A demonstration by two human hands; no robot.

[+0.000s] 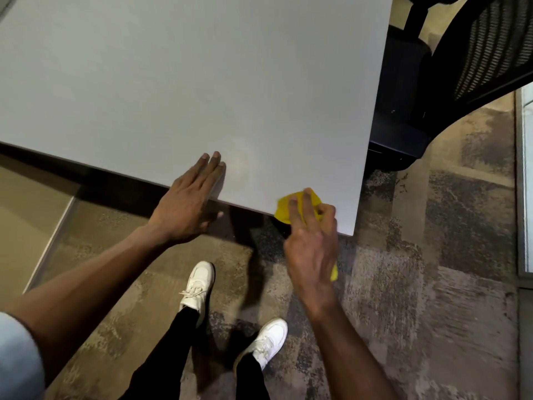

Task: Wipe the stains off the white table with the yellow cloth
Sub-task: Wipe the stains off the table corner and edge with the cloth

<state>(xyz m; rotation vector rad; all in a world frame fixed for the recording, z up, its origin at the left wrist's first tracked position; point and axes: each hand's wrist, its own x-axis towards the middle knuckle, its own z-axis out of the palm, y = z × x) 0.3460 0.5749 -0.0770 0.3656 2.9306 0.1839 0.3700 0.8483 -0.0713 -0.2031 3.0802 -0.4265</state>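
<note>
The white table (187, 82) fills the upper left of the head view, its near corner at the lower right. My right hand (311, 241) grips the crumpled yellow cloth (284, 210) at the table's front edge, close to that corner; part of the cloth hangs below the edge, and a bit of it shows under my palm. My left hand (187, 200) lies flat, fingers together, on the front edge of the table to the left of the cloth. Between the two hands a faint pale smudge (242, 168) shows on the surface.
A black mesh office chair (461, 67) stands against the table's right side. Patterned carpet (418, 269) covers the floor, where my white shoes (199, 287) stand. A glass panel (525, 183) runs along the right edge. A beige floor area (26, 212) lies lower left.
</note>
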